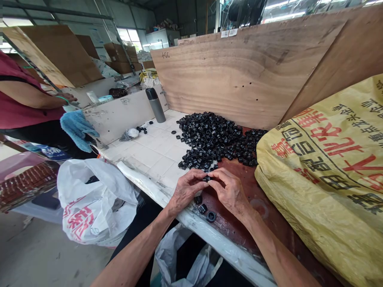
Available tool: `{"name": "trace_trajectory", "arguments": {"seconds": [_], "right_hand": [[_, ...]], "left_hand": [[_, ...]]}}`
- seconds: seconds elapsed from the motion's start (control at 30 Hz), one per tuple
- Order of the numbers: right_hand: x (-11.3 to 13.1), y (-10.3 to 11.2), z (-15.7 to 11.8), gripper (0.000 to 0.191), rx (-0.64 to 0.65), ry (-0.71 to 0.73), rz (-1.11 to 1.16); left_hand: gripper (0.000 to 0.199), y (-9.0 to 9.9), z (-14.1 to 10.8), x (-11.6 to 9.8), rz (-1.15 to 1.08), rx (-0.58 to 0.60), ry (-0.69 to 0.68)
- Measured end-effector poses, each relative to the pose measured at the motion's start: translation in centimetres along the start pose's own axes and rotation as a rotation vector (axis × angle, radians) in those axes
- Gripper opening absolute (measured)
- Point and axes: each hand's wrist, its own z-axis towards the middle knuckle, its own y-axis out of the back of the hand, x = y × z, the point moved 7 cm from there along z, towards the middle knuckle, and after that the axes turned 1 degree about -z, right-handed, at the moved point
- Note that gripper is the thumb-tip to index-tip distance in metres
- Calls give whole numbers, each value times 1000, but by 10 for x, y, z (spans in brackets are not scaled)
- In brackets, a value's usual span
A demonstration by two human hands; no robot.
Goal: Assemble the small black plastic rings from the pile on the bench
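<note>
Between the fingertips of my left hand (189, 186) and my right hand (229, 189) is a small black plastic part (206, 179). Both hands are closed in a pinch on it, just above the table's near edge. Fingers cover much of the part. Right beyond my hands lies a large heap of similar black plastic parts (209, 137). Below my hands, close to the edge, sit a few loose ones, among them a round black part (211, 216) with its hollow side up.
A yellow woven sack (323, 171) bulges along the right side. A grey thermos (155, 105) stands by the left board. Plywood (239, 71) walls the back. White plastic bags (95, 199) hang below the table edge (209, 241). Another person (26, 91) stands at far left.
</note>
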Motion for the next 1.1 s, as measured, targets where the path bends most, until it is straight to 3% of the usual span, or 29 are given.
{"name": "trace_trajectory", "arguments": {"seconds": [0.13, 0.3, 0.57, 0.7, 0.83, 1.0, 1.1], "right_hand": [[-8, -4, -1, 10, 3, -54, -61], [-15, -10, -7, 29, 40, -70, -127], [-42, -18, -7, 32, 66, -237, -5], [-40, -14, -7, 34, 57, -269, 14], [-38, -14, -5, 30, 40, -218, 7], [-25, -10, -4, 22, -42, -73, -51], [-19, -12, -5, 19, 0, -59, -39]], "left_hand": [[20, 0, 1, 0, 33, 17, -16], [24, -2, -3, -8, 70, 12, -77], [30, 2, -4, -7, -66, 2, -13], [47, -2, -4, 1, -217, 1, 79], [35, 2, -3, -6, -197, -54, 42], [41, -3, -5, 4, -285, 13, 235], [36, -4, -5, 9, -241, 21, 232]]}}
